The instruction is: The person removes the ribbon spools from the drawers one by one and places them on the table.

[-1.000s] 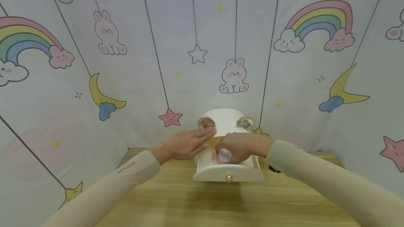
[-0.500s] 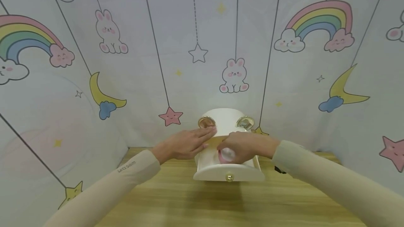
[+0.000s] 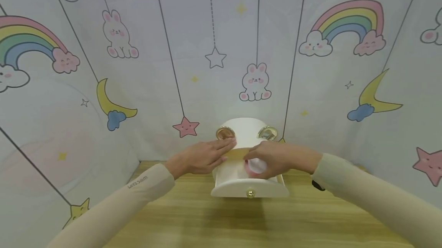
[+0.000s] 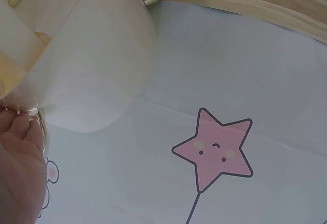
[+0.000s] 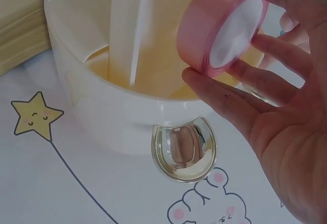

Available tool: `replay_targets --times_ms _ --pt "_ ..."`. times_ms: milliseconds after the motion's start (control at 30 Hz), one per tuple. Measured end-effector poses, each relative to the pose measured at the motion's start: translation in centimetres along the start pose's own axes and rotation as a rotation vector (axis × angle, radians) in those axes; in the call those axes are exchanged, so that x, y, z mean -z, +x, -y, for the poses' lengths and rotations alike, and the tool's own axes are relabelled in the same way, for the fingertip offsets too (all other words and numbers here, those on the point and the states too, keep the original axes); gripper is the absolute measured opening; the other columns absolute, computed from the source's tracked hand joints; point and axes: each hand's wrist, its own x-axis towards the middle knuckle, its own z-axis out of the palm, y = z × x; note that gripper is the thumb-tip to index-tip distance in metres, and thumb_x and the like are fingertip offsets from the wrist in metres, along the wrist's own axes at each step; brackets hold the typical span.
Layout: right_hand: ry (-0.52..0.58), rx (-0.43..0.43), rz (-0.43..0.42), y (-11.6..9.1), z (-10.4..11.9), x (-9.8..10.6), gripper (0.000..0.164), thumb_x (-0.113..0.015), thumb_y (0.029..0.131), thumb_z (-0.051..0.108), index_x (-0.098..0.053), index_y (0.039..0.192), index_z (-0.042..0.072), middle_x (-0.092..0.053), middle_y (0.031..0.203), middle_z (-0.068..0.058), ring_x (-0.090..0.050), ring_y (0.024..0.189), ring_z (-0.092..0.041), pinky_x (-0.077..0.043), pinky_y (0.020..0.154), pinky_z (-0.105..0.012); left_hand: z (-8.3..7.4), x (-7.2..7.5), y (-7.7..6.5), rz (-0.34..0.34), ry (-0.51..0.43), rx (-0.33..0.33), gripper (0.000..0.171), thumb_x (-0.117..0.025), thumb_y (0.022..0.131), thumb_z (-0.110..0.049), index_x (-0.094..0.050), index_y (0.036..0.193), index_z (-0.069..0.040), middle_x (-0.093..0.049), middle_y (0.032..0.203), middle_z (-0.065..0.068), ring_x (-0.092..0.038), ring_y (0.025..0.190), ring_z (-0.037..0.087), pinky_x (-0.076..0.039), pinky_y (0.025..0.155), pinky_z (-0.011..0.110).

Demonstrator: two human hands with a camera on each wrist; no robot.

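A white rounded box [image 3: 246, 130] with two gold ear-like pieces [image 3: 268, 133] stands against the backdrop. Its drawer [image 3: 229, 189], fronted by a small gold knob [image 3: 250, 193], is pulled out towards me. My left hand [image 3: 201, 158] rests with straight fingers on the box's top edge beside the left gold ear, as the left wrist view [image 4: 23, 168] also has it. Over the drawer's right part, my right hand [image 3: 279, 158] grips a roll of pink ribbon [image 5: 209, 25] with a white centre between thumb and fingers. In the right wrist view the roll is tilted above the drawer opening.
Under the box is a wood-grain tabletop [image 3: 193, 217]. A pale cloth backdrop [image 3: 155, 87] printed with rabbits, stars and rainbows rises behind and on both sides. A small black object [image 3: 318, 185] shows beneath the right sleeve.
My right hand has shifted a little to the right over the drawer, carrying the roll of pink ribbon. My left hand and the box have stayed in place.
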Motion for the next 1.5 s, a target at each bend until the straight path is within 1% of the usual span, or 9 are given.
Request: replay_targets --times_ms 233,533,733,933,967,1033,1200,1367,1500 --pt "0.031 -0.039 -0.02 -1.5 0.1 0.7 0.045 -0.084 0.085 0.028 -0.073 0.126 0.01 -0.079 0.113 0.0 -0.07 0.089 -0.008 -0.056 0.077 -0.022 -0.2 0.1 0.1 0.017 0.008 -0.009 0.062 -0.032 0.115 -0.039 -0.017 0.17 -0.015 -0.02 0.178 0.002 -0.029 0.163 0.023 -0.037 0.128 0.044" --pt "0.032 -0.084 -0.045 -3.3 0.2 2.0 0.043 -0.087 0.083 0.022 -0.074 0.124 0.014 -0.077 0.108 0.003 -0.067 0.091 -0.009 -0.057 0.078 -0.024 0.1 0.0 -0.2 -0.004 0.016 -0.015 0.061 -0.034 0.115 -0.038 -0.019 0.17 -0.015 -0.021 0.177 0.001 -0.029 0.163 0.022 -0.037 0.128 0.044" --pt "0.045 -0.107 -0.099 -5.3 0.0 2.4 0.048 -0.087 0.081 0.018 -0.073 0.127 0.013 -0.076 0.116 0.002 -0.07 0.098 -0.012 -0.059 0.081 -0.029 0.1 -0.1 -0.1 0.013 0.021 -0.016 0.062 -0.032 0.115 -0.039 -0.017 0.17 -0.015 -0.02 0.178 0.001 -0.03 0.162 0.023 -0.037 0.127 0.044" --pt "0.025 -0.133 -0.13 -7.1 -0.6 2.4 0.054 -0.089 0.08 0.022 -0.072 0.13 0.01 -0.075 0.126 -0.002 -0.072 0.108 -0.018 -0.061 0.085 -0.034 0.2 -0.2 -0.2 0.001 0.027 -0.026 0.061 -0.032 0.115 -0.037 -0.018 0.17 -0.014 -0.02 0.177 0.002 -0.033 0.161 0.025 -0.039 0.126 0.044" --pt "0.022 -0.14 -0.136 -7.4 -0.7 2.4 0.054 -0.089 0.081 0.024 -0.072 0.13 0.01 -0.075 0.127 -0.003 -0.072 0.108 -0.018 -0.061 0.085 -0.033 0.3 -0.2 -0.2 0.0 0.029 -0.026 0.061 -0.033 0.115 -0.037 -0.018 0.17 -0.014 -0.021 0.177 0.002 -0.033 0.161 0.025 -0.039 0.126 0.044" --pt "0.043 -0.159 -0.144 -7.9 -1.0 2.3 0.053 -0.089 0.081 0.023 -0.072 0.13 0.009 -0.075 0.126 -0.005 -0.071 0.1 -0.016 -0.06 0.078 -0.029 0.3 -0.2 -0.3 -0.005 0.036 -0.028 0.061 -0.033 0.115 -0.037 -0.018 0.17 -0.014 -0.021 0.177 0.002 -0.033 0.161 0.024 -0.039 0.126 0.044" --pt "0.101 -0.229 -0.146 -9.2 -1.7 1.9 0.049 -0.088 0.081 0.019 -0.073 0.127 0.011 -0.075 0.115 0.002 -0.058 0.077 -0.005 -0.049 0.061 -0.018 0.3 0.0 -0.3 -0.013 0.048 -0.033 0.061 -0.032 0.115 -0.038 -0.018 0.17 -0.015 -0.021 0.177 0.001 -0.036 0.159 0.024 -0.041 0.125 0.044" --pt "0.051 -0.238 -0.171 -10.2 -2.9 0.4 0.042 -0.087 0.08 0.018 -0.075 0.12 0.015 -0.075 0.105 0.008 -0.059 0.078 -0.002 -0.048 0.063 -0.017 0.3 0.0 -0.3 -0.016 0.048 -0.031 0.061 -0.033 0.115 -0.038 -0.019 0.17 -0.014 -0.022 0.177 0.002 -0.037 0.159 0.025 -0.041 0.124 0.044" --pt "0.034 -0.234 -0.178 -10.9 -3.8 -0.9 0.036 -0.086 0.082 0.022 -0.075 0.116 0.017 -0.074 0.1 0.011 -0.059 0.079 -0.001 -0.047 0.064 -0.018 0.4 -0.3 -0.3 -0.015 0.049 -0.03 0.061 -0.032 0.115 -0.038 -0.018 0.17 -0.014 -0.022 0.177 0.002 -0.038 0.159 0.025 -0.042 0.124 0.044"
